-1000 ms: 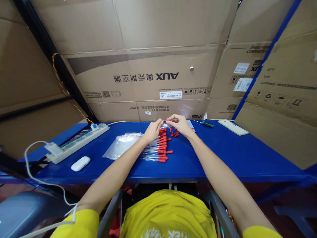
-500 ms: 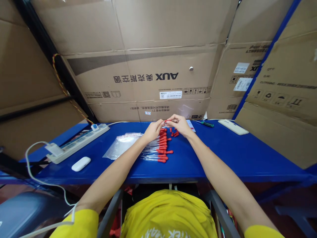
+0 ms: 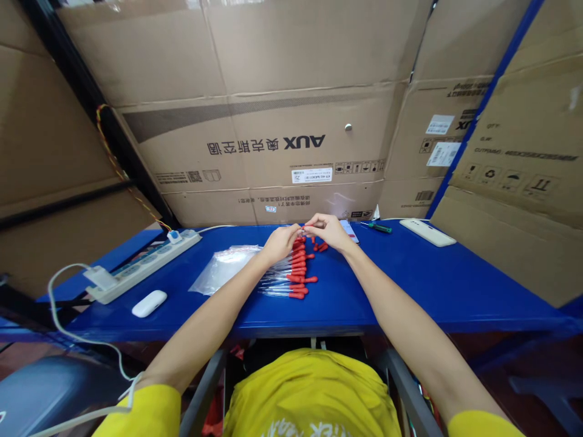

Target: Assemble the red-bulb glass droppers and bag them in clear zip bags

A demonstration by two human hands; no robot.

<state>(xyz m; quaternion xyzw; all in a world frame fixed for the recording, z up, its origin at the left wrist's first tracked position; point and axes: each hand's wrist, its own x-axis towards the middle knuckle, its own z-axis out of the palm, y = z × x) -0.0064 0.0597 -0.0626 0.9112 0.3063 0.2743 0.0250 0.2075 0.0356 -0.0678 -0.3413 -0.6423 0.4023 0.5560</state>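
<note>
Red piece [image 3: 305, 227] partly hidden by right hand [image 3: 331, 232]; shirt [image 3: 314, 391] cut off.

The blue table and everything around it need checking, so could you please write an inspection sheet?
Surface: blue table, glossy and flat.
Work items: row of clear tubes with red bulbs; loose red pieces; clear plastic bags.
Clutter: white case, green-handled screwdriver, pale flat object.
Hands: right hand pinches a small red piece; left hand close beside it, its hold unclear.
Cables: white cable and twisted cord, both running to the power strip.
Surroundings: cardboard panels behind and at both sides.
</note>
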